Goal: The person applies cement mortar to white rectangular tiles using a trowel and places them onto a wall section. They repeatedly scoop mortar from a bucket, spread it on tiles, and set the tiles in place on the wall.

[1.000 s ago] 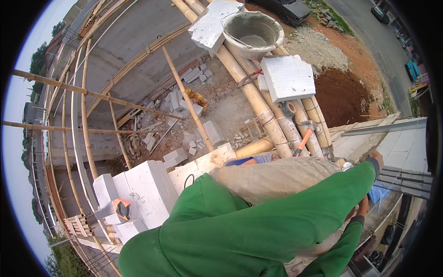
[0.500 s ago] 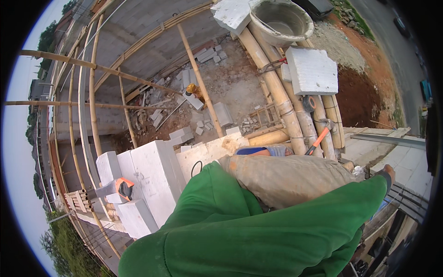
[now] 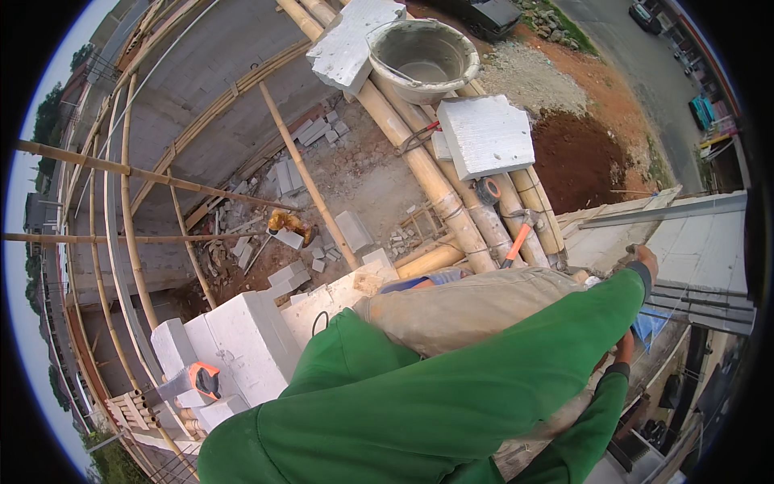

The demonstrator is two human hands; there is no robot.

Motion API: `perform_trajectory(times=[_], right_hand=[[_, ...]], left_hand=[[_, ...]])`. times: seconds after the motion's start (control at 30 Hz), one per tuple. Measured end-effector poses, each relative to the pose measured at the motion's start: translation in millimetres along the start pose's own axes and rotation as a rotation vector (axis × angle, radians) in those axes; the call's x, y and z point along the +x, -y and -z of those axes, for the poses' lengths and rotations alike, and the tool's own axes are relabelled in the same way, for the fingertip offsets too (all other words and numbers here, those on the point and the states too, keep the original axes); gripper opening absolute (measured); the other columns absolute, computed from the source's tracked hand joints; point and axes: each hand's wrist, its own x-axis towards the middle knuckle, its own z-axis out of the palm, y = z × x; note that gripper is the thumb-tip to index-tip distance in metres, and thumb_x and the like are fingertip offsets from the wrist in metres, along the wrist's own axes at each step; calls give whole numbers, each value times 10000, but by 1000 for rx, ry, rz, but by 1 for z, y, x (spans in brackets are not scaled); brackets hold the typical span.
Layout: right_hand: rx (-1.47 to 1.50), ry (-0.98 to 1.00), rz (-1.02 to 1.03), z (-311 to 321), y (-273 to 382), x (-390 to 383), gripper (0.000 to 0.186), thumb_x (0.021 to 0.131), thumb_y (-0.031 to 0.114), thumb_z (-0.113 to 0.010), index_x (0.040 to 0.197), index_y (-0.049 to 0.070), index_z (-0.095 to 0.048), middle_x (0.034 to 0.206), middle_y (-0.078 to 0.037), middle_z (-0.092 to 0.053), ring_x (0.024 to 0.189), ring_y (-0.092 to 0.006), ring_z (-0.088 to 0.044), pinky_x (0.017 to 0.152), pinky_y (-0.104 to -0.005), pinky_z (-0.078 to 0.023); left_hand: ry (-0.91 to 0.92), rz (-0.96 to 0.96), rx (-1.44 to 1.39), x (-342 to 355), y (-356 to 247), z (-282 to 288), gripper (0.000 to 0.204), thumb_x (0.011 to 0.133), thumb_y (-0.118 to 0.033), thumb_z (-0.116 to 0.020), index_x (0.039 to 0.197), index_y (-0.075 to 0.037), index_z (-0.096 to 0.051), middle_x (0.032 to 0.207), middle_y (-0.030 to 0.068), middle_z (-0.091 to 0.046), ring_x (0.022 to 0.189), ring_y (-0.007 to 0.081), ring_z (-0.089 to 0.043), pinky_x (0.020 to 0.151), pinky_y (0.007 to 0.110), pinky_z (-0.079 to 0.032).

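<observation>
My left arm, in a green sleeve, reaches across to the right, and my left hand [image 3: 642, 260] is at the edge of a pale block wall [image 3: 693, 242]. Its fingers are too small and turned away to read. Lower down, my right hand [image 3: 625, 347] shows partly from behind the left sleeve, near a scrap of blue sheet [image 3: 649, 324]; its fingers are hidden. My leg in dusty tan trousers [image 3: 476, 306] lies beneath the arms. Beyond it a hammer [image 3: 522, 239] with an orange handle rests on bamboo poles [image 3: 439, 194].
A mortar bucket [image 3: 423, 64], white blocks [image 3: 488, 135], red-handled pincers [image 3: 419, 139] and an orange-black round tool [image 3: 487, 190] sit on the bamboo. A handsaw [image 3: 197, 381] lies on blocks at left. Far below, a figure in yellow-orange [image 3: 290, 226] bends among rubble beside bamboo scaffolding.
The view has turned, so the bucket, blocks and hammer sit farther left. My right forearm and part of the right hand have come into sight below the left arm.
</observation>
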Motion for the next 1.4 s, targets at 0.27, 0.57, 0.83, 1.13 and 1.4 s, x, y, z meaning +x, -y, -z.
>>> perform_trajectory(times=[0.27,0.57,0.83,1.13,1.4], right_hand=[[201,-70,72,-3,1,-21,190,949,93,-703,1046,-66,-666,737,-115,-665,482,-183,-606,419,-356,-560],[839,-531,517,5,53,-51,343,1053,333,-487,1075,3,-578,656,-93,-639,420,-163,-539,395,-324,-431],[449,-1209,697,4,88,-48,358,1037,184,-386,1133,-68,-622,934,-237,-656,937,-358,-704,853,-466,-518],[14,-995,507,15,37,-44,130,869,7,-635,981,-14,-696,955,-241,-697,941,-405,-700,844,-456,-549],[-224,-641,288,-3,-3,-49,181,835,-26,-643,995,-68,-717,1117,-308,-706,1086,-444,-698,896,-499,-578]], left_hand=[[6,118,91,-47,57,23,268,929,-171,-654,1136,-98,-807,1217,215,-743,1295,442,-621,1160,735,-266],[666,267,-476,-56,52,73,457,987,-395,-580,1141,-1,-754,1099,178,-773,949,334,-764,836,506,-596],[284,292,-868,-50,4,53,472,974,-405,-625,1002,50,-750,840,192,-758,832,285,-760,726,504,-590],[52,428,-752,-38,36,25,433,899,-261,-632,1099,112,-722,1130,327,-727,1096,424,-726,950,490,-566],[-118,382,-502,-12,116,21,431,853,-264,-630,1032,111,-744,1030,302,-751,1048,418,-738,906,475,-567]])
